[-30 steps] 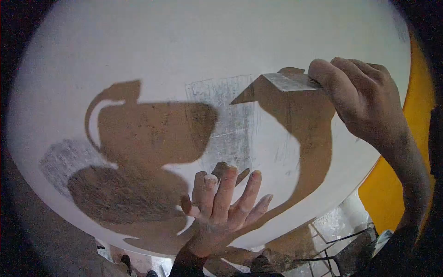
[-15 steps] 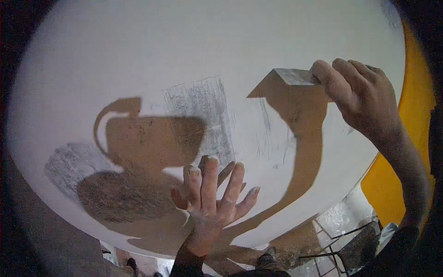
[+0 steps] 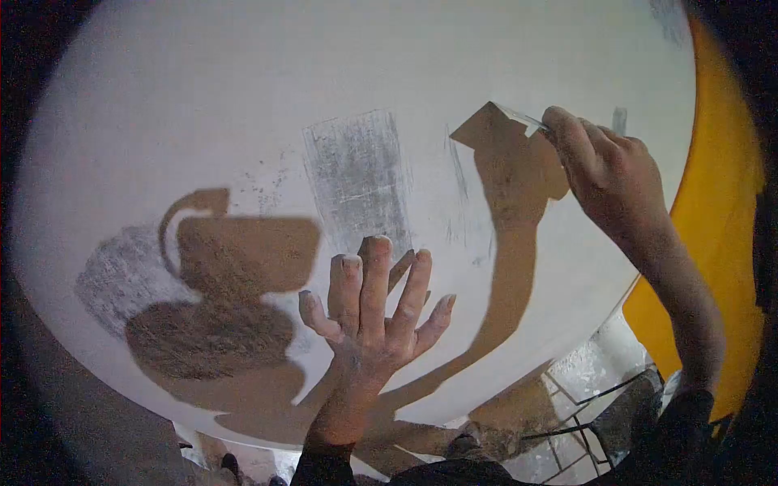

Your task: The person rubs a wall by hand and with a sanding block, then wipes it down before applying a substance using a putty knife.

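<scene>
A broad white wall surface (image 3: 243, 73) fills most of the view. At the upper right my right hand (image 3: 612, 174) is closed around a flat scraper (image 3: 523, 117), its thin blade seen nearly edge-on and the handle hidden in the fist. A sharp-cornered shadow falls on the wall beside the blade. My left hand (image 3: 377, 316) is low in the middle, fingers spread and empty, the tips close to the wall with their shadows right behind them. Above those fingers is a rectangular grey smeared patch (image 3: 356, 170).
Another grey patch (image 3: 121, 275) lies at the left, partly under the shadow of a head. A yellow surface (image 3: 725, 202) borders the white one on the right. Below are tiled floor (image 3: 559, 454) with white spatter and dark shoes (image 3: 466, 444).
The scraper has turned from showing its broad face to nearly edge-on. My right hand has shifted slightly left in view, and my left hand has risen a little, still spread.
</scene>
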### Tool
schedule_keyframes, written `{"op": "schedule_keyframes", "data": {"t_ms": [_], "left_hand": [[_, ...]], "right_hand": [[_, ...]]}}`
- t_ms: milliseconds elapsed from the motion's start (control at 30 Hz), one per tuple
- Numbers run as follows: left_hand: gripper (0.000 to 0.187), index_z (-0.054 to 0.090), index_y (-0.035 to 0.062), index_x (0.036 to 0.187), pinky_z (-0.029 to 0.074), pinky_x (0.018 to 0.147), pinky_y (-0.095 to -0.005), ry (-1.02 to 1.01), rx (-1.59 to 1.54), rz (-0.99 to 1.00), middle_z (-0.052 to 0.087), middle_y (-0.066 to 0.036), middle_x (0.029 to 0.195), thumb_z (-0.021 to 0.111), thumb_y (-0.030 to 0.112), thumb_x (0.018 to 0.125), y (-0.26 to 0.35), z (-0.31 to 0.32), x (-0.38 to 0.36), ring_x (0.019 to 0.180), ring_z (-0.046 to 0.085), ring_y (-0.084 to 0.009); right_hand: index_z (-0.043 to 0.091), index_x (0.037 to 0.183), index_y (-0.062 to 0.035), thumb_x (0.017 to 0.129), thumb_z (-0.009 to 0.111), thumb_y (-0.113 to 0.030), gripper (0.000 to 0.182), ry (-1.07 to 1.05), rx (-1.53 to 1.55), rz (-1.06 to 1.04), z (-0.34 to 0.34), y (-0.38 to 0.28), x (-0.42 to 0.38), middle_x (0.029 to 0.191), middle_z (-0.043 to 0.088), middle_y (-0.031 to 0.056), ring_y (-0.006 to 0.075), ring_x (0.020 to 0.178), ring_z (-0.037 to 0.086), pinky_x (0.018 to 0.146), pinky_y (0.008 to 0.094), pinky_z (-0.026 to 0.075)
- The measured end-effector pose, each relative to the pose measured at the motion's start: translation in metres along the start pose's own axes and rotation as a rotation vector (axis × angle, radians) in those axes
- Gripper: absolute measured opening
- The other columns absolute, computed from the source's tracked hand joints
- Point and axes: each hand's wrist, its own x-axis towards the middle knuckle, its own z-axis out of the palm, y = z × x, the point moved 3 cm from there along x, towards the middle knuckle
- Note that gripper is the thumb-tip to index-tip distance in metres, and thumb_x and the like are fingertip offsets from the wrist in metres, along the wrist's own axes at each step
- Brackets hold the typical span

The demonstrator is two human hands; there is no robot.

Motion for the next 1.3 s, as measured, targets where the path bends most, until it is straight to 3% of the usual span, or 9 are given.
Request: {"op": "schedule_keyframes", "data": {"t_ms": [100, 133, 233, 500, 700, 900, 1067, 1167, 1300], "left_hand": [[0.053, 0.055, 0.0226, 0.122, 0.004, 0.104, -0.0591, 0.009, -0.010, -0.033, 0.046, -0.014, 0.132, 0.056, 0.053, 0.078, 0.001, 0.002, 0.001, 0.125, 0.035, -0.0316], [0.054, 0.054, 0.0223, 0.122, 0.003, 0.103, -0.0596, 0.022, -0.022, -0.039, 0.045, -0.015, 0.132, 0.057, 0.053, 0.078, 0.001, 0.002, 0.001, 0.126, 0.034, -0.0314], [0.055, 0.052, 0.0149, 0.122, 0.001, 0.105, -0.0557, 0.023, -0.024, 0.033, 0.038, -0.022, 0.136, 0.059, 0.048, 0.078, 0.000, 0.002, 0.002, 0.132, 0.026, -0.0368], [0.056, 0.054, 0.0212, 0.123, 0.001, 0.103, -0.0585, 0.006, -0.038, -0.009, 0.044, -0.016, 0.133, 0.057, 0.054, 0.078, -0.002, 0.002, -0.001, 0.130, 0.028, -0.0321], [0.053, 0.056, 0.0211, 0.122, 0.000, 0.103, -0.0578, -0.009, -0.038, -0.006, 0.045, -0.016, 0.132, 0.056, 0.053, 0.079, -0.001, 0.004, -0.002, 0.127, 0.030, -0.0326], [0.054, 0.055, 0.0211, 0.122, 0.000, 0.103, -0.0570, -0.015, -0.017, -0.009, 0.046, -0.016, 0.131, 0.057, 0.053, 0.078, -0.002, -0.002, -0.002, 0.126, 0.031, -0.0323], [0.055, 0.056, 0.0211, 0.122, 0.001, 0.103, -0.0578, -0.014, -0.005, -0.014, 0.046, -0.016, 0.131, 0.057, 0.054, 0.078, -0.006, -0.001, -0.002, 0.127, 0.031, -0.0320], [0.052, 0.053, 0.0152, 0.121, 0.003, 0.104, -0.0562, 0.003, 0.004, 0.038, 0.039, -0.021, 0.136, 0.057, 0.048, 0.080, 0.004, -0.004, 0.002, 0.132, 0.026, -0.0368], [0.053, 0.056, 0.0212, 0.121, 0.001, 0.103, -0.0586, -0.006, -0.011, -0.031, 0.045, -0.015, 0.132, 0.058, 0.051, 0.077, -0.003, -0.003, 0.000, 0.127, 0.032, -0.0311]], "right_hand": [[0.040, 0.106, -0.0128, 0.083, 0.053, -0.013, 0.026, -0.105, 0.158, 0.157, 0.000, -0.010, -0.002, 0.069, 0.061, 0.0119, 0.0338, 0.061, 0.063, 0.049, 0.0444, 0.050], [0.038, 0.107, -0.0051, 0.091, 0.048, -0.011, 0.020, -0.099, 0.283, 0.170, 0.001, -0.017, -0.003, 0.065, 0.060, 0.0166, 0.0350, 0.055, 0.061, 0.044, 0.0425, 0.048], [0.036, 0.108, -0.0038, 0.091, 0.047, -0.011, 0.021, -0.138, 0.410, 0.405, 0.007, -0.034, -0.007, 0.064, 0.059, 0.0197, 0.0389, 0.056, 0.060, 0.045, 0.0460, 0.045], [0.032, 0.100, -0.0026, 0.094, 0.042, -0.013, 0.015, -0.068, 0.723, 0.769, 0.009, -0.073, -0.003, 0.059, 0.055, 0.0235, 0.0444, 0.057, 0.056, 0.044, 0.0494, 0.038], [0.032, 0.101, -0.0023, 0.095, 0.042, -0.013, 0.015, 0.034, 0.725, 0.752, 0.019, -0.084, -0.012, 0.057, 0.054, 0.0232, 0.0431, 0.054, 0.055, 0.041, 0.0472, 0.037], [0.032, 0.102, -0.0047, 0.089, 0.043, -0.010, 0.018, -0.096, 0.682, 0.807, 0.019, -0.101, -0.028, 0.059, 0.057, 0.0214, 0.0421, 0.056, 0.058, 0.045, 0.0505, 0.042], [0.032, 0.102, -0.0038, 0.089, 0.042, -0.010, 0.017, -0.027, 0.722, 0.849, 0.023, -0.104, -0.018, 0.060, 0.057, 0.0219, 0.0417, 0.057, 0.059, 0.045, 0.0512, 0.042], [0.033, 0.102, -0.0010, 0.091, 0.043, -0.010, 0.018, 0.023, 0.729, 0.870, 0.021, -0.093, -0.007, 0.058, 0.055, 0.0231, 0.0423, 0.055, 0.058, 0.043, 0.0496, 0.040], [0.033, 0.102, 0.0000, 0.093, 0.045, -0.012, 0.020, 0.045, 0.656, 0.868, 0.020, -0.104, -0.008, 0.057, 0.053, 0.0248, 0.0436, 0.053, 0.056, 0.041, 0.0481, 0.036]]}}
